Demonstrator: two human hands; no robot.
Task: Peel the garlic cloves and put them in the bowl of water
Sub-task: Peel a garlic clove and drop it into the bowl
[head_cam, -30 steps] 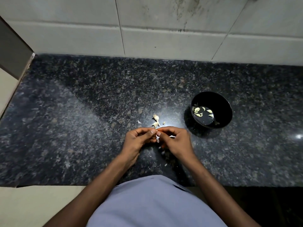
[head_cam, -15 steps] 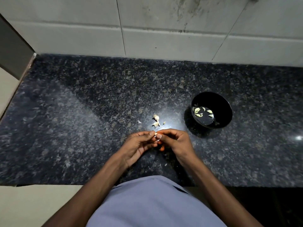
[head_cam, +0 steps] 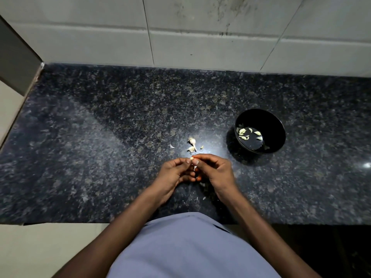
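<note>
A small garlic clove is pinched between the fingertips of both hands, held just above the dark speckled table near its front edge. Only the clove's pale tip shows; the rest is hidden by the fingers. The left hand has its fingers curled in toward the clove, thumb tip touching it from the left. The right hand curls over from the right, its thumb and forefinger gripping the same clove, so both hands are closed on it and their fingertips meet. A pale scrap of skin hangs just below the fingertips between the two hands.

Just beyond the hands, on the table, lie a few garlic pieces with loose papery skin, close together, with one small white flake a little to their left. A few tiny flecks lie on the table below the hands.

To the right of the hands and farther back sits a black bowl holding water, with several peeled cloves lying in it, mostly toward its left side. The bowl stands apart from both hands.

Behind the table rises a wall of pale tiles, stained with dark streaks near the top. The person's lilac shirt fills the bottom of the view
</note>
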